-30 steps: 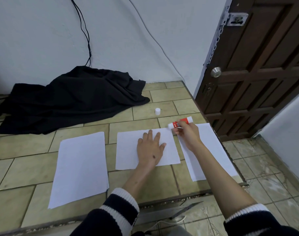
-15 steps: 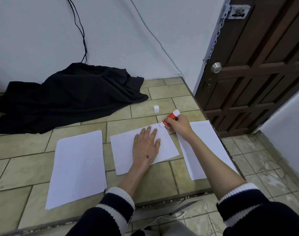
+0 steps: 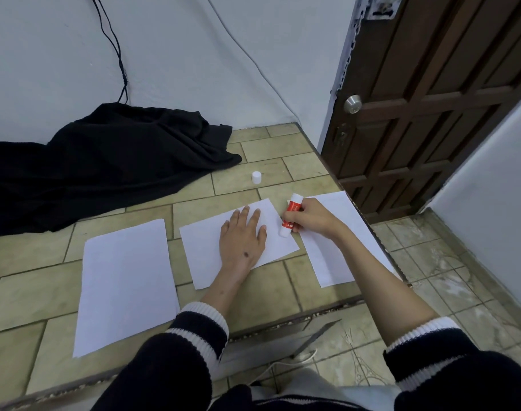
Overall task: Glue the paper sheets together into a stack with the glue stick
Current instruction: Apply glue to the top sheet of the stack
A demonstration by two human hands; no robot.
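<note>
The left hand is lying flat, fingers straight, pressing the smooth middle sheet onto the tiled counter. At its 3 o'clock, the right hand is gripping the cylindrical red-and-white glue stick, tip touching that sheet's right edge.

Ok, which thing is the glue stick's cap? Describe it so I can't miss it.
Start at the black cloth heaped against the wall on the tiled tabletop. Just off its right edge, on bare tile beyond the middle paper sheet, stands the cap: a small white cylinder, alone and touching nothing.
</note>
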